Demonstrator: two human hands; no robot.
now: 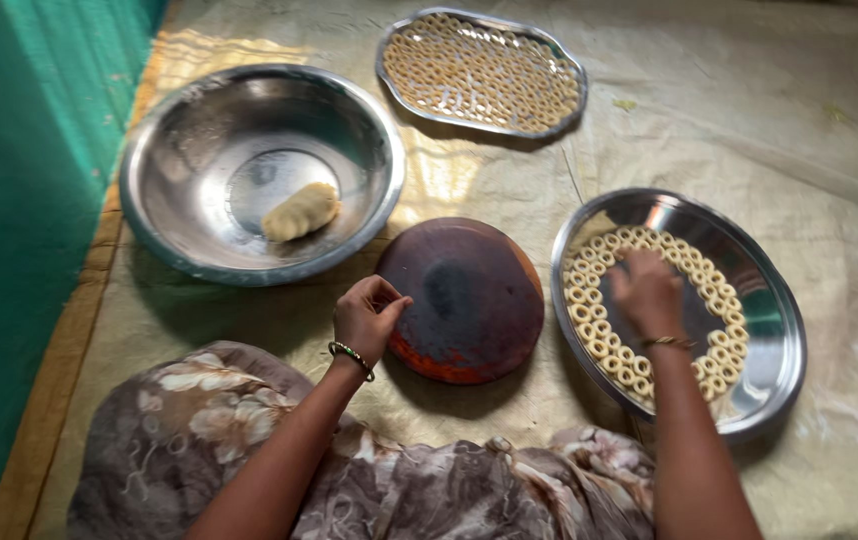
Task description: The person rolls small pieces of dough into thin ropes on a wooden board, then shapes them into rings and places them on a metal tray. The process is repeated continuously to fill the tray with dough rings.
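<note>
Her right hand (646, 288) rests fingers-down among dough rings (594, 325) in the round steel plate (769, 372); whether it grips one, I cannot tell. Left hand (367, 318), fingertips pinched together, touches the round board's (464, 300) left edge.

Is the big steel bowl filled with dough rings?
No. The steel bowl holds just one lump of dough; the dough rings lie on trays.

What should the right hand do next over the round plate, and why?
Probably set its piece into the open gap of the ring pattern. The right hand hovers over the round steel plate, where dough rings line the rim but the centre is bare. The left hand rests at the wooden board.
</note>
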